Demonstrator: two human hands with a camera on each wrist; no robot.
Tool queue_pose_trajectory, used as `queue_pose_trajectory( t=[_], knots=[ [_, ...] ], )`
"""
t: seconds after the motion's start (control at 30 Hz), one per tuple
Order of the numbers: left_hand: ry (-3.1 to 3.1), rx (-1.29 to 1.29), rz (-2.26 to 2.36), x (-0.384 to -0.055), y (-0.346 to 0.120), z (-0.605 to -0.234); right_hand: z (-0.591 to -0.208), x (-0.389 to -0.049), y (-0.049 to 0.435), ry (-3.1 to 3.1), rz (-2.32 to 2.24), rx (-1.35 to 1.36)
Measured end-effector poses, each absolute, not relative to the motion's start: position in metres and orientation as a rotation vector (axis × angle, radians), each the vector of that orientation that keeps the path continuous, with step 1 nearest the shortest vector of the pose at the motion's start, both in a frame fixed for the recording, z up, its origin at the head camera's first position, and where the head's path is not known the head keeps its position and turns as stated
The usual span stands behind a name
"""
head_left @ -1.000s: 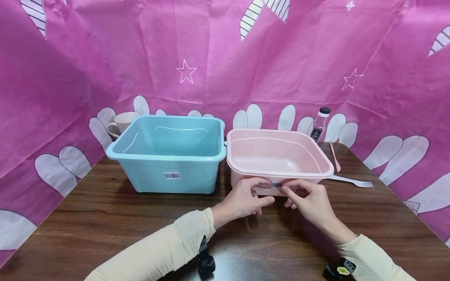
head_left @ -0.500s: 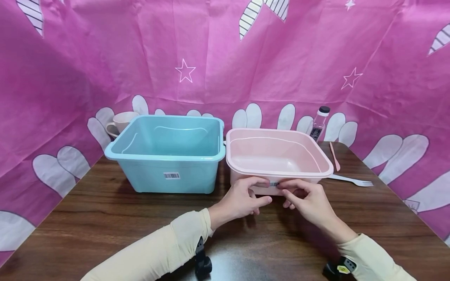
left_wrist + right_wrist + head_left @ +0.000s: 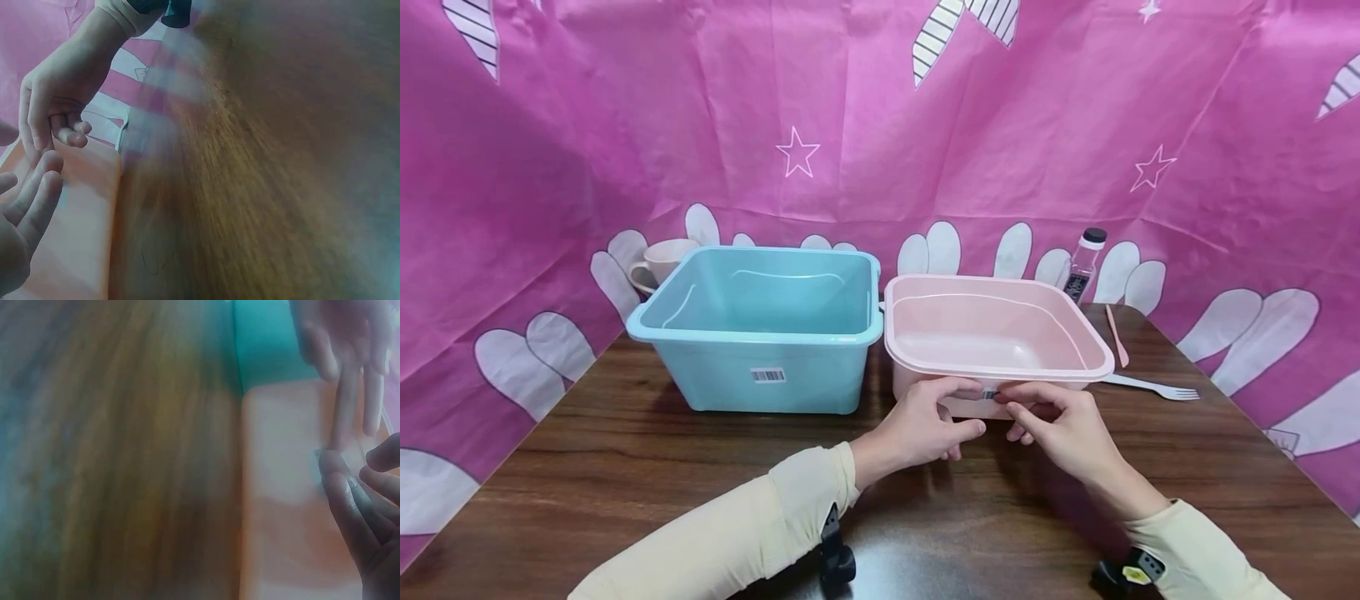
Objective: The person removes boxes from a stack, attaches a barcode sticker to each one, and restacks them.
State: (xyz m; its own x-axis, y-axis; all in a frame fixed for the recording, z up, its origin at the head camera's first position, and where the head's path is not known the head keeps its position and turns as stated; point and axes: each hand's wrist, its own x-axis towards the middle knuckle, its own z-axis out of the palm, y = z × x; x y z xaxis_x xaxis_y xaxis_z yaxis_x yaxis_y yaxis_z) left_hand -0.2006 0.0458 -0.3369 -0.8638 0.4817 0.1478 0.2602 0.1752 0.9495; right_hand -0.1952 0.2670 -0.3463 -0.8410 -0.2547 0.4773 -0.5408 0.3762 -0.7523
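Observation:
A pink plastic tub (image 3: 1000,325) stands on the table, with a small barcode label (image 3: 990,395) on its front wall. My left hand (image 3: 922,421) is at the label's left side, its forefinger lying along the wall and its thumb held apart below. From the right, my right hand (image 3: 1063,429) reaches the label's other end, forefinger tip on its edge and thumb tip just beneath. The right hand's lower fingers are bent inward. In the right wrist view, the label (image 3: 319,464) shows beside the right fingertips. The fingertips cover part of it.
Left of the pink tub stands a blue plastic tub (image 3: 756,367) with its own barcode label. A light cup (image 3: 664,260) is behind it. At the right are a clear bottle with black cap (image 3: 1081,267), a pink utensil (image 3: 1117,335) and a white fork (image 3: 1153,387).
Both hands stay at the label, with only tiny shifts of the fingers. The tubs have not moved; the head view wobbles slightly.

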Motion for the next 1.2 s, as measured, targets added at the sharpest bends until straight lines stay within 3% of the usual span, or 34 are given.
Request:
queue_pose_trajectory(
  t=[0.9,1.2],
  knots=[
    [2.267,0.667,1.690,-0.196,0.026,-0.333,-0.346,-0.191,0.274,-2.363,1.455,0.755],
    [2.274,0.720,1.699,-0.187,0.009,-0.321,-0.322,-0.183,0.263,-2.454,1.430,0.956]
  ],
)
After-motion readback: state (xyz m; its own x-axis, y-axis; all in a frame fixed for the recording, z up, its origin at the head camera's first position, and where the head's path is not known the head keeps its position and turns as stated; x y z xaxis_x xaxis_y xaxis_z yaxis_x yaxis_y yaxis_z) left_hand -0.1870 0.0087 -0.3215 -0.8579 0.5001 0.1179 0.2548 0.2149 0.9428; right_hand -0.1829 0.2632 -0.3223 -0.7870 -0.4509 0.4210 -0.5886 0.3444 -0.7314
